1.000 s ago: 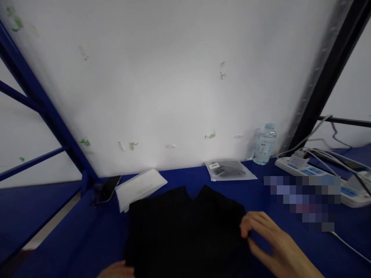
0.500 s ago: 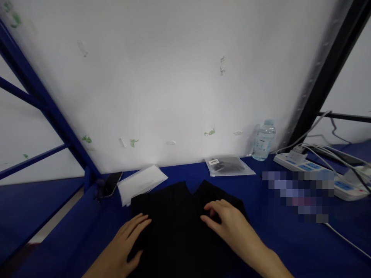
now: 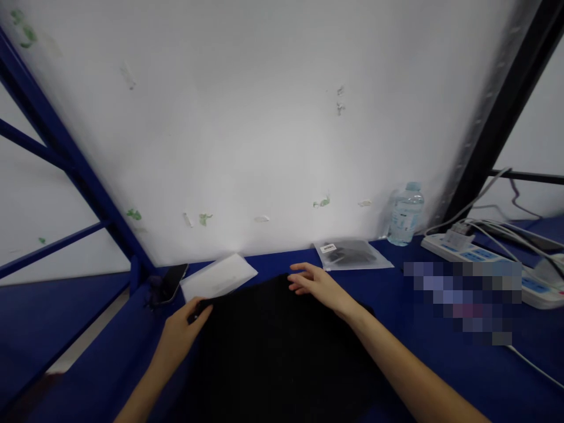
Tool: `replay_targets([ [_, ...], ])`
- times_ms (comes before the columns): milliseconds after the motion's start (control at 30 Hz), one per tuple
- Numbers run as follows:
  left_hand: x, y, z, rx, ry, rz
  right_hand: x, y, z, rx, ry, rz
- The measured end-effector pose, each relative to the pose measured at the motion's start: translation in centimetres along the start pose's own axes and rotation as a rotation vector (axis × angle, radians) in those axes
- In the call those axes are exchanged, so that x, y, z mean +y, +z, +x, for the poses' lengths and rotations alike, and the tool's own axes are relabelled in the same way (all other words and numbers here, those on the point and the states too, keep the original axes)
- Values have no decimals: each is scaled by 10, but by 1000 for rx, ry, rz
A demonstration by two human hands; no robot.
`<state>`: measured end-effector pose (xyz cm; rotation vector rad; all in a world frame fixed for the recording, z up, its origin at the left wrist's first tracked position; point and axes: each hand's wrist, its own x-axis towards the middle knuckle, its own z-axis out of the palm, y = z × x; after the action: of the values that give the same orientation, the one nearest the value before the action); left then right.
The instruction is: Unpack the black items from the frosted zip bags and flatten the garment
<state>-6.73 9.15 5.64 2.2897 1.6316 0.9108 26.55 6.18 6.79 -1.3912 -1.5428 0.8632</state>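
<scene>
A black garment point(image 3: 277, 346) lies flat on the blue table point(image 3: 110, 358) in front of me. My left hand point(image 3: 183, 329) rests at the garment's far left corner, thumb and fingers closed on its edge. My right hand point(image 3: 315, 283) reaches over the cloth to its far edge near the middle, fingers spread and touching the top of the fabric. Whether the right hand pinches the cloth is unclear.
A stack of white plastic bags point(image 3: 218, 277) and a dark phone point(image 3: 170, 283) lie at the back left. A clear bag with a dark item point(image 3: 350, 254), a water bottle point(image 3: 404, 214) and a white power strip with cables point(image 3: 484, 258) sit at the back right. A white panel stands behind.
Both hands have slid forward across the garment, from its middle to its far edge. The left hand went to the far left corner, the right to the far middle.
</scene>
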Motion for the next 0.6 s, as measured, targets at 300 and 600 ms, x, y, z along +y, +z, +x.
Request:
replay_targets([
  [300, 28, 16, -24, 151, 390, 292, -2, -61, -59, -12, -121, -371],
  [600, 39, 54, -46, -270, 520, 337, 7, -64, -62, -16, -26, -669],
])
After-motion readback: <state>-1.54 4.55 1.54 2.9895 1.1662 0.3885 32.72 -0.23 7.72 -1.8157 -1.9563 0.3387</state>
